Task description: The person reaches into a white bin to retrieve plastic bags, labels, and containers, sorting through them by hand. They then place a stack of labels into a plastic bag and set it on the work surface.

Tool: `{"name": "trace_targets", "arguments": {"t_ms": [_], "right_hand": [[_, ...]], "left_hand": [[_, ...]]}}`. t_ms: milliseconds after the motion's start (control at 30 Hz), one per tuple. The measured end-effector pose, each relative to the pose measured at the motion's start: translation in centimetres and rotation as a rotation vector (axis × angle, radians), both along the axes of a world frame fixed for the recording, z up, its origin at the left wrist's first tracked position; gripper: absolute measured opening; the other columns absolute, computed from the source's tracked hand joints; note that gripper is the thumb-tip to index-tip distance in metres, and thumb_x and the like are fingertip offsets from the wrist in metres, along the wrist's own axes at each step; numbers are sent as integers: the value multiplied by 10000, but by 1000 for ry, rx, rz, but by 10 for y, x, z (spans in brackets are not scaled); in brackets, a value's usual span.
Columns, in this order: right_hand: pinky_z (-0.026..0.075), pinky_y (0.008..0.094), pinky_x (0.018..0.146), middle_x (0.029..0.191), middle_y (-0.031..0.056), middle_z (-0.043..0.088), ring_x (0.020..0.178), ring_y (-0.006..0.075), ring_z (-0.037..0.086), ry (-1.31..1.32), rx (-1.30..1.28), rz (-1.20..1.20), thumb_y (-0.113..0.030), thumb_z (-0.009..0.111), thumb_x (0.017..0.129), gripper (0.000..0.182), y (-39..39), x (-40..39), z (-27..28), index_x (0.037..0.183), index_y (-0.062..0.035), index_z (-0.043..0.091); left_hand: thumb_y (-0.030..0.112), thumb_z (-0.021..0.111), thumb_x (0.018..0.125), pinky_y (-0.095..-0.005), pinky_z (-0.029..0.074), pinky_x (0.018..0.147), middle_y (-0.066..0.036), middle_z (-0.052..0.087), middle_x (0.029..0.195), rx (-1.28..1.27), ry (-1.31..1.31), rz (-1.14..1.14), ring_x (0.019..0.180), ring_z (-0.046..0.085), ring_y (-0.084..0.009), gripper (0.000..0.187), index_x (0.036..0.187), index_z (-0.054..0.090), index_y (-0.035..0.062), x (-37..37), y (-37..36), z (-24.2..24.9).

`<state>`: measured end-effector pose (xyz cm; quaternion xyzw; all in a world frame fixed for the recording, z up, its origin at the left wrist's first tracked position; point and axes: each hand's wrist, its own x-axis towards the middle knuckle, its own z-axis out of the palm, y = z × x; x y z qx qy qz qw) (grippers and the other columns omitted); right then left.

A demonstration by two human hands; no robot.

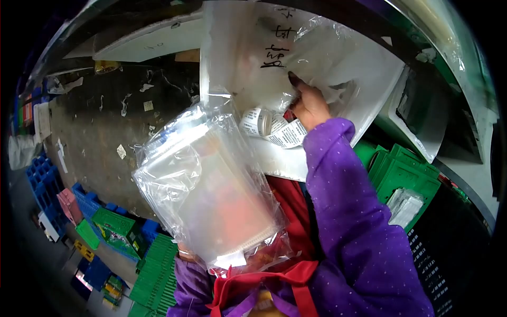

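A thick pack of clear plastic bags (222,185) lies across my left forearm and in front of my body. My left hand is almost wholly behind it; only a bit of wrist (185,252) shows at its lower left edge, and the pack is held up from there. My right hand (311,105) reaches up to a large clear plastic bag (253,79) with black handwriting, its thumb stretched upward and the other fingers largely hidden in the crumpled film. Just below that hand sits a roll of printed white labels (256,122), its loose strip running under my wrist. Something small and red shows beside the fingers.
A white board (285,164) lies beneath the large bag. Paper scraps litter the brown surface (90,127) at left. Green crates (404,171) stand at right, one with a plastic-wrapped bundle (405,206). Blue pallets (45,174) and a green crate (113,227) are at lower left.
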<state>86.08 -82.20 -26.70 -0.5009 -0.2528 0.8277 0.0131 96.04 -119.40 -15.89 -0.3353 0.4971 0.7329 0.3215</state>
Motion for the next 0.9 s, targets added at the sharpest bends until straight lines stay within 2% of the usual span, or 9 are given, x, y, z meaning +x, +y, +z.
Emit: {"name": "trace_targets", "arguments": {"t_ms": [100, 167, 233, 467, 567, 600, 733, 833, 900], "right_hand": [[427, 372, 881, 1093, 130, 591, 1015, 239, 550, -35, 107, -35, -16, 571, 823, 304, -4, 9, 20, 1121, 35, 538], [470, 385, 854, 1051, 108, 601, 981, 242, 575, 206, 119, 48, -63, 510, 859, 252, -2, 50, 35, 1101, -2, 549], [474, 403, 873, 1048, 100, 600, 977, 255, 578, 49, -182, -114, -125, 509, 881, 235, -3, 74, 58, 1095, -35, 550], [457, 421, 876, 1044, 104, 608, 983, 284, 578, -112, -429, -181, -54, 553, 828, 223, -31, 112, 73, 1047, -48, 594], [446, 382, 879, 1040, 116, 612, 974, 302, 576, -96, 1060, 1019, 36, 549, 801, 275, -32, 139, 97, 1066, -24, 596], [462, 313, 835, 1011, 92, 622, 916, 245, 596, 11, 594, 423, 108, 553, 763, 323, -34, 141, 89, 1064, 0, 595], [481, 234, 735, 948, 25, 622, 837, 113, 594, -43, 387, 392, 71, 579, 763, 315, -1, 160, 117, 1066, -15, 578], [479, 234, 752, 983, 31, 599, 859, 123, 586, -151, 238, 378, 56, 579, 739, 374, 28, 172, 142, 1103, -19, 545], [472, 256, 805, 1022, 47, 592, 905, 156, 585, -11, 289, 358, 52, 585, 730, 441, 40, 186, 146, 1160, -26, 526]], "left_hand": [[178, 627, 760, -396, 542, 791, -141, 593, 1053, 0, 2, 2, 928, 622, -258, 527, 1227, 460, 1, -2, 1, 0], [178, 627, 762, -396, 542, 791, -141, 593, 1053, -2, 1, 6, 928, 622, -257, 525, 1227, 461, 1, -3, 1, 1], [179, 627, 763, -396, 542, 791, -140, 593, 1053, 4, -2, 16, 928, 622, -257, 524, 1227, 461, 1, -3, 2, 1], [181, 627, 767, -395, 542, 790, -139, 594, 1053, -1, -4, -1, 928, 622, -255, 519, 1225, 464, 2, 2, 7, 10], [182, 627, 769, -395, 542, 790, -138, 594, 1053, 4, 1, -7, 928, 622, -254, 516, 1225, 465, 3, 2, 9, 15], [182, 628, 769, -395, 542, 790, -138, 594, 1053, 8, 3, -9, 928, 622, -253, 516, 1225, 465, 3, 2, 11, 17], [183, 628, 772, -394, 542, 789, -137, 594, 1053, 20, 17, -7, 928, 622, -252, 513, 1224, 466, 3, 1, 12, 20], [184, 628, 773, -394, 542, 789, -137, 594, 1053, 45, 33, -16, 928, 622, -251, 511, 1223, 467, 4, -1, 16, 22], [184, 628, 775, -393, 542, 789, -136, 595, 1053, 53, 39, -25, 928, 623, -251, 509, 1223, 468, 4, 0, 18, 24]]}}
